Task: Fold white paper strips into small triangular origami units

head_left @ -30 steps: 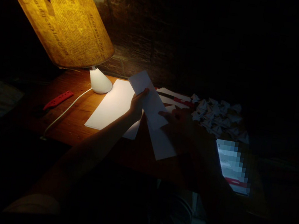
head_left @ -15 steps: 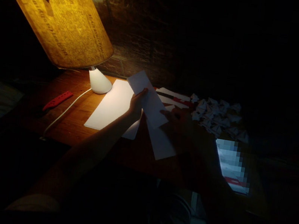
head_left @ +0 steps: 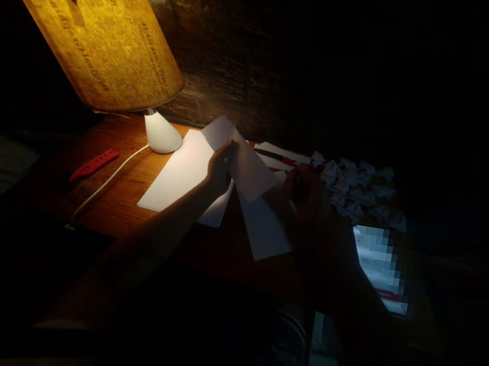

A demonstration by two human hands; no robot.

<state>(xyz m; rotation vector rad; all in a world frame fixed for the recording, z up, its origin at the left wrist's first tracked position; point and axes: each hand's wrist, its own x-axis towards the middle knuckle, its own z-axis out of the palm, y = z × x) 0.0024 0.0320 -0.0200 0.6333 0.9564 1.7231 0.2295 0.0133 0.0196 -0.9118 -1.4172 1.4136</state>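
My left hand (head_left: 219, 165) is closed on a white paper strip (head_left: 252, 170), thumb on top, and holds it tilted above the table. Just past the strip's lower right end is my right hand (head_left: 301, 189), apart from it; it is dark and blurred, and its fingers look curled. Below lies another white paper strip (head_left: 263, 226), partly covered by the held one. A stack of white paper sheets (head_left: 184, 180) rests to the left, partly behind my left forearm.
A lit lamp (head_left: 163, 134) with a printed shade stands back left, its white cord (head_left: 107, 183) trailing forward. Beside the cord lies a red-handled tool (head_left: 94, 165). Several folded paper pieces (head_left: 355, 188) are heaped at right, near a glowing screen (head_left: 374, 259). A black-and-red tool (head_left: 271, 156) lies on papers behind.
My right hand has come off the strip's lower right end and moved slightly right. The left hand has shifted a little left with the strip, which has tilted.
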